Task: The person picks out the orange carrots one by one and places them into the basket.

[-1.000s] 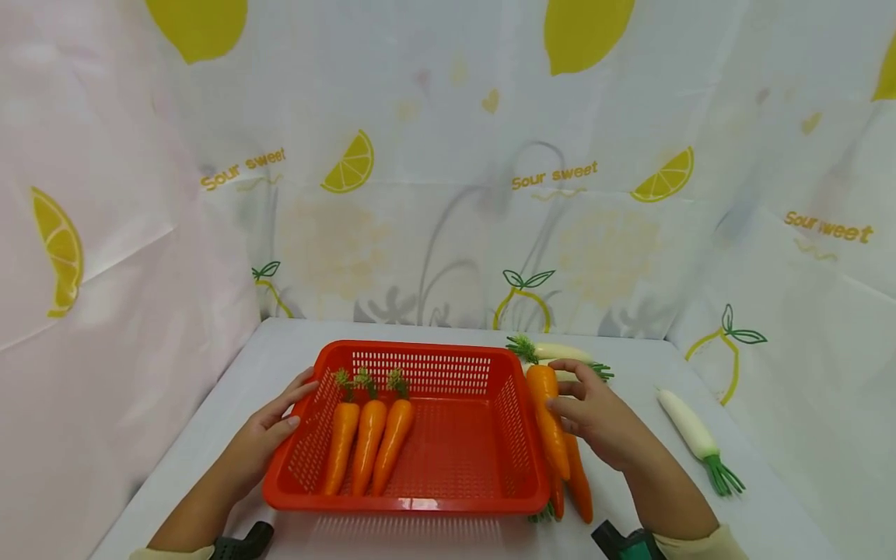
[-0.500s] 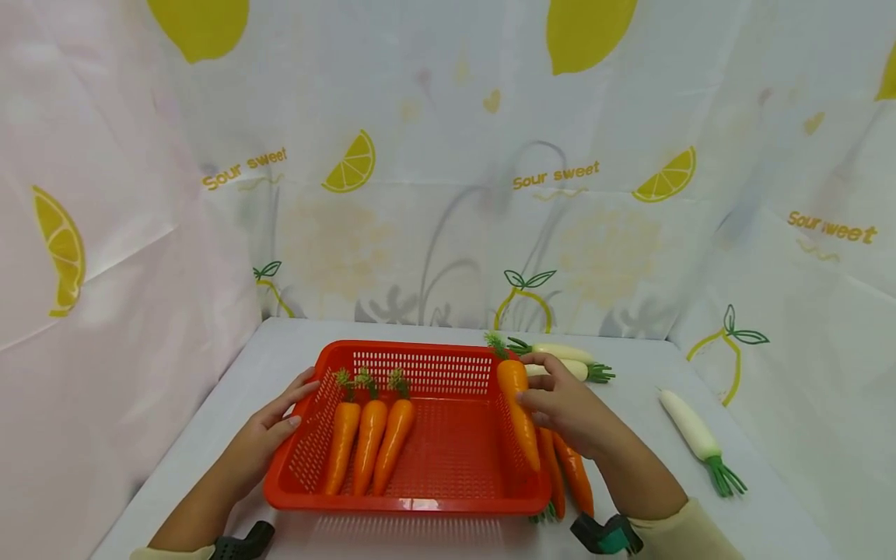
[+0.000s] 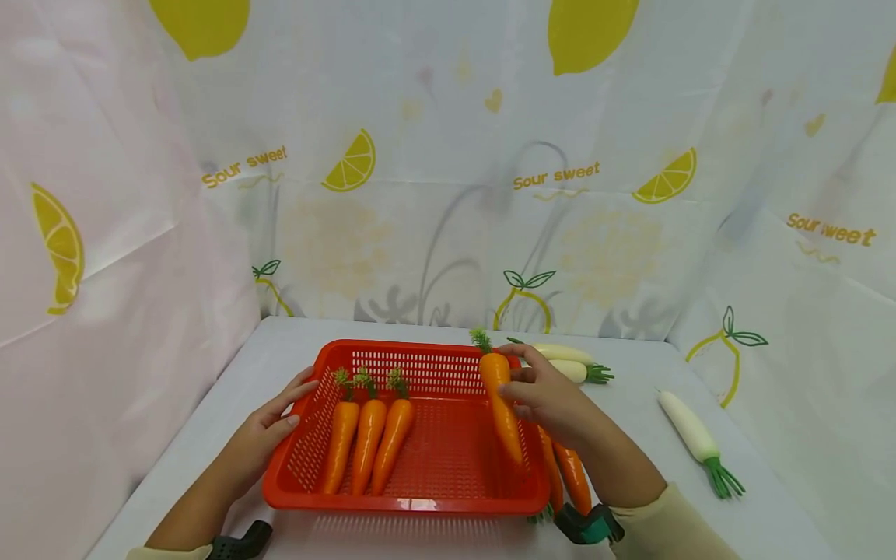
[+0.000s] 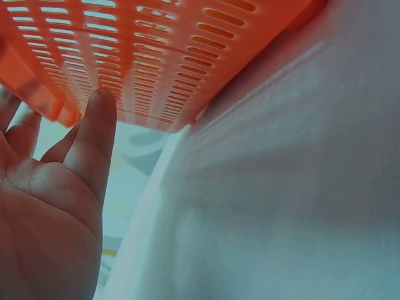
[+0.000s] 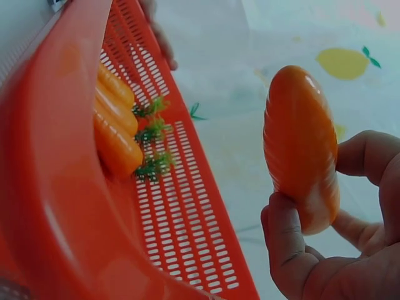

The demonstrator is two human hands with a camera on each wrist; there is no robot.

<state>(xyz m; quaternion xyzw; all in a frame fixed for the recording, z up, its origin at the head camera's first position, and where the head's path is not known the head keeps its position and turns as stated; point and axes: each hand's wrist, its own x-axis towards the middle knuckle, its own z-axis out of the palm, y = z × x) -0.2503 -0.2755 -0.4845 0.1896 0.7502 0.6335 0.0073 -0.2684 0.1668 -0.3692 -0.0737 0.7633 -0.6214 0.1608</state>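
A carrot (image 3: pixel 502 404) with a green leafy top is in my right hand (image 3: pixel 542 393), pinched near its thick end, over the right part of a red plastic basket (image 3: pixel 406 504). In the right wrist view the thumb and fingers (image 5: pixel 286 237) hold the carrot (image 5: pixel 303 137) from both sides, clear of the basket wall. My left hand (image 3: pixel 269 432) rests against the basket's left rim with its fingers fairly straight; in the left wrist view a finger (image 4: pixel 97 137) touches the slotted outer wall. Three carrots (image 3: pixel 369 443) lie side by side in the basket's left part.
More carrots (image 3: pixel 572 474) lie on the table just right of the basket, partly hidden by my right arm. White radishes (image 3: pixel 567 362) with green stems lie behind my right hand, and another white radish (image 3: pixel 689 428) lies farther right. Lemon-print cloth (image 3: pixel 448 194) walls the table.
My right hand has lifted the carrot from beside the basket's right rim and carried it left over the basket. The left hand and the three carrots in the basket stay put.
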